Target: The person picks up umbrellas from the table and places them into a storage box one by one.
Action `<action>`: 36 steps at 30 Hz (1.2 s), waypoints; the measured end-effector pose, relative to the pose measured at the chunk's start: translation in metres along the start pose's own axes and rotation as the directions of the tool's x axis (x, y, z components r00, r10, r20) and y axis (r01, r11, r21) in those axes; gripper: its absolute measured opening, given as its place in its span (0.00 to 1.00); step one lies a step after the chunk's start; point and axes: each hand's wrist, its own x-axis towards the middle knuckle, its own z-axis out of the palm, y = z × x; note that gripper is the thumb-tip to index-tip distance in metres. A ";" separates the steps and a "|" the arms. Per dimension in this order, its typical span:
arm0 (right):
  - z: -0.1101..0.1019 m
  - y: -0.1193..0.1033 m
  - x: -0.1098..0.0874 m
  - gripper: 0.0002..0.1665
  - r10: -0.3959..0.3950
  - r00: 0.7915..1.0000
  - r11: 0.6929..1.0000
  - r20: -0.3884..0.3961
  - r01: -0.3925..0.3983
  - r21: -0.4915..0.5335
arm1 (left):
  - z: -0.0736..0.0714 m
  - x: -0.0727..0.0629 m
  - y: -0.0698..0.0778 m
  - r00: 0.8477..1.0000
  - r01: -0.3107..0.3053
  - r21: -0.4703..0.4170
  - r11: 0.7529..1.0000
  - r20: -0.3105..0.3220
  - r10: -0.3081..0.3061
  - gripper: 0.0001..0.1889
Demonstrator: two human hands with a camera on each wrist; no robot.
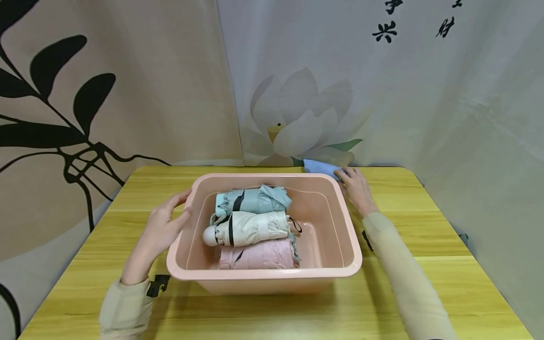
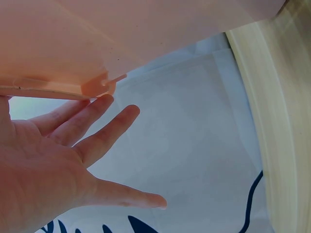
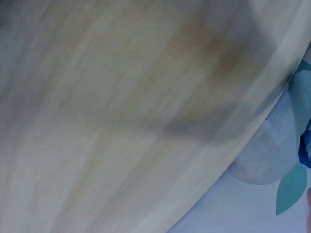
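Note:
A pink plastic tub (image 1: pixel 272 275) stands on the table with three folded umbrellas lying side by side in it: a light-blue umbrella (image 1: pixel 255 200) at the back, a white umbrella (image 1: pixel 252 229) across the middle and a pink umbrella (image 1: pixel 259 255) in front. My left hand (image 1: pixel 163 224) touches the tub's left rim; in the left wrist view its fingers (image 2: pixel 104 133) are spread and fairly straight. Behind the tub's back right corner, my right hand (image 1: pixel 357 189) grips the right end of a blue folded umbrella (image 1: pixel 318 167). The tub hides part of that umbrella.
The wooden table (image 1: pixel 425 283) extends around the tub, its back edge close behind the blue umbrella. A printed curtain (image 1: pixel 467 118) with a lotus and leaves hangs behind. The right wrist view shows mostly bare tabletop (image 3: pixel 121 121).

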 end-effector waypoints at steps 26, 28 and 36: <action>-0.050 -0.010 0.018 0.18 -0.100 0.964 0.995 -0.245 0.089 -0.055 | -0.001 0.000 0.001 1.000 0.014 0.008 1.000 0.005 -0.014 0.27; -0.054 -0.012 0.021 0.19 -0.108 0.955 0.994 -0.276 0.097 -0.056 | -0.001 0.000 0.001 1.000 0.014 0.012 1.000 0.003 -0.014 0.27; -0.076 -0.027 0.037 0.17 -0.157 0.923 0.988 -0.350 0.147 -0.054 | -0.001 -0.001 0.001 1.000 0.008 0.013 1.000 -0.001 -0.008 0.26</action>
